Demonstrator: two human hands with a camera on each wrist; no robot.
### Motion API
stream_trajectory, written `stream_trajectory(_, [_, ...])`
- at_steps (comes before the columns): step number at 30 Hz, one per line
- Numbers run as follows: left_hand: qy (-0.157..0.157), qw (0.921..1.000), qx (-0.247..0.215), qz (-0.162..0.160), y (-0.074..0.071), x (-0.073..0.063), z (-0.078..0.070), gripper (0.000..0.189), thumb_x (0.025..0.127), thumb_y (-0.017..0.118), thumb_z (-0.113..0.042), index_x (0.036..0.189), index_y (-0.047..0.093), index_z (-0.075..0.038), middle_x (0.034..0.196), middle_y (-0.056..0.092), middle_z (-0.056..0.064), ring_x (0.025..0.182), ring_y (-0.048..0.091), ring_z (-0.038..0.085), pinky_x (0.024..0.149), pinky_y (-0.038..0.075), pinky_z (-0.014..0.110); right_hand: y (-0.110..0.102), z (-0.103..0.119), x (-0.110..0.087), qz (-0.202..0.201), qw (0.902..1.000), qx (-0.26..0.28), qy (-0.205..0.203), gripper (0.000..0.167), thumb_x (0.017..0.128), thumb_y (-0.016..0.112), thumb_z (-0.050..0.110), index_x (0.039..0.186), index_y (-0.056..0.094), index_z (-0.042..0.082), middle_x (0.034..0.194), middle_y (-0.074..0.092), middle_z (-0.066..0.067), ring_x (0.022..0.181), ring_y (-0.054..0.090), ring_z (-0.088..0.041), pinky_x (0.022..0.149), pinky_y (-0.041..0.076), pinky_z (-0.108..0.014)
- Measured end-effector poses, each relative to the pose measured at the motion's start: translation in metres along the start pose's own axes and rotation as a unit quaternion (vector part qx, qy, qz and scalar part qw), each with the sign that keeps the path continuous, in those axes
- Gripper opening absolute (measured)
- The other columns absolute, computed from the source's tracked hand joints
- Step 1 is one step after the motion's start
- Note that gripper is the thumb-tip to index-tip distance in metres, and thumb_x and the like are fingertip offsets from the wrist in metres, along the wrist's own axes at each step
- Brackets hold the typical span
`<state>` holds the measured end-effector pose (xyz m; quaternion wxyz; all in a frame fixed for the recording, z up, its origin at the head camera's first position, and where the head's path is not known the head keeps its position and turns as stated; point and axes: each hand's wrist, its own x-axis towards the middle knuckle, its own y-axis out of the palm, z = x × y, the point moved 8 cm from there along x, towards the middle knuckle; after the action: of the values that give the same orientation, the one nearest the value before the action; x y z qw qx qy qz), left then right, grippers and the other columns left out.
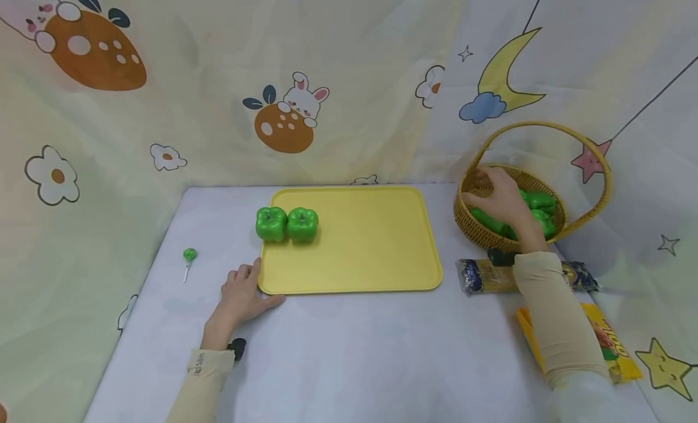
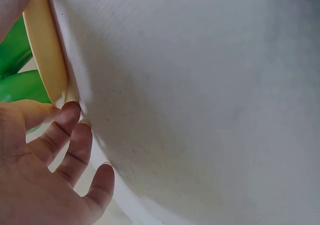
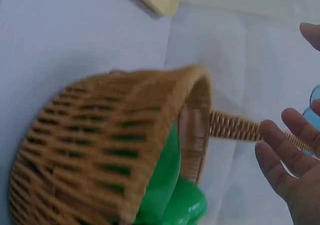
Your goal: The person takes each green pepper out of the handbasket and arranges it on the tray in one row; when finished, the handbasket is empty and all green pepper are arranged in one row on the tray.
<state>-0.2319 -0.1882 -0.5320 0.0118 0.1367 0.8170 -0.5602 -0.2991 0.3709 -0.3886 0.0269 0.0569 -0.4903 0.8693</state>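
A: Using the tray (image 1: pixel 371 253) as the middle of the clock. Made like what?

B: Flat, smooth and yellow, with round corners and a low lip. Plastic-looking.

A: And on top?

B: Between nine and ten o'clock, a left pepper (image 1: pixel 271 223) and a right pepper (image 1: pixel 303 223), both green, fat, shiny and lumpy, side by side. Touching or just apart? Cannot tell.

A: Left hand (image 1: pixel 242 294)?

B: At eight o'clock, at the tray's round corner. Fingers loose and spread, thumb along the bottom edge, pointer finger by the left edge.

A: Right hand (image 1: pixel 500 196)?

B: Near three o'clock, over the basket (image 1: pixel 471 227). Fingers loose, apart and a bit bent, near the basket's own ten o'clock side. Touching the rim or not? Cannot tell.

A: Basket made of what?

B: Woven tan strips, round and bumpy, with a tall curved handle (image 1: pixel 537 125). Inside, from two to seven o'clock, shiny green peppers (image 1: pixel 540 202), partly hidden.

A: Other things around?

B: At nine o'clock, a lollipop (image 1: pixel 189 254) with a round green head and thin white stick. Just under three, a long crinkly packet (image 1: pixel 493 277), see-through with dark blue ends. At four, a shiny yellow bag (image 1: pixel 605 338).

A: Anything in the way?

B: Yes, a wrinkly tan right sleeve (image 1: pixel 556 314), hiding parts of packet and bag.
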Motion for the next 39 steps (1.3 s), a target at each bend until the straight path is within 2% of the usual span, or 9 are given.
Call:
stream_trajectory(5, [0.000, 1.0000, 0.000, -0.003, -0.002, -0.001, -0.001, 0.112, 0.082, 0.073, -0.061, 0.158, 0.021, 0.001, 0.139, 0.044, 0.027, 0.120, 0.040, 0.044, 0.096, 0.038, 0.063, -0.014, -0.024, -0.001, -0.003, 0.9996, -0.004, 0.026, 0.085, 0.091, 0.071, 0.046, 0.153, 0.035, 0.001, 0.151, 0.040, -0.030, 0.131, 0.041, -0.050, 0.104, 0.036, -0.068])
stream_trajectory(12, [0.002, 1.0000, 0.005, -0.003, -0.004, -0.001, -0.001, 0.111, 0.082, 0.073, -0.061, 0.158, 0.021, 0.002, 0.138, 0.045, 0.028, 0.119, 0.041, 0.044, 0.094, 0.039, 0.063, -0.021, -0.057, -0.003, 0.019, 0.9969, -0.018, 0.074, 0.097, 0.092, 0.065, 0.053, 0.158, 0.019, -0.001, 0.158, 0.026, -0.035, 0.142, 0.027, -0.056, 0.111, 0.025, -0.072])
stream_trajectory(20, [0.001, 1.0000, 0.003, -0.003, -0.004, -0.002, 0.000, 0.112, 0.082, 0.074, -0.060, 0.158, 0.020, 0.002, 0.138, 0.044, 0.028, 0.120, 0.041, 0.045, 0.095, 0.039, 0.063, -0.021, -0.072, -0.005, 0.034, 0.9936, -0.049, 0.096, 0.102, 0.092, 0.061, 0.060, 0.160, 0.012, 0.000, 0.160, 0.020, -0.036, 0.142, 0.023, -0.058, 0.110, 0.022, -0.075])
stream_trajectory(26, [0.002, 1.0000, 0.004, -0.007, -0.003, -0.001, 0.001, 0.112, 0.082, 0.073, -0.061, 0.158, 0.020, 0.003, 0.138, 0.045, 0.028, 0.120, 0.042, 0.045, 0.093, 0.039, 0.063, -0.020, -0.084, -0.003, 0.043, 0.9910, -0.063, 0.110, 0.110, 0.091, 0.056, 0.068, 0.158, 0.010, -0.006, 0.162, 0.012, -0.037, 0.145, 0.016, -0.059, 0.112, 0.019, -0.075])
stream_trajectory(39, [-0.003, 1.0000, 0.003, -0.003, -0.001, -0.001, -0.001, 0.111, 0.082, 0.073, -0.060, 0.158, 0.020, 0.001, 0.139, 0.044, 0.027, 0.121, 0.041, 0.044, 0.098, 0.038, 0.065, -0.017, -0.108, -0.006, 0.068, 0.9865, -0.091, 0.118, 0.103, 0.092, 0.058, 0.062, 0.154, 0.019, -0.011, 0.150, 0.029, -0.042, 0.134, 0.029, -0.060, 0.108, 0.027, -0.073])
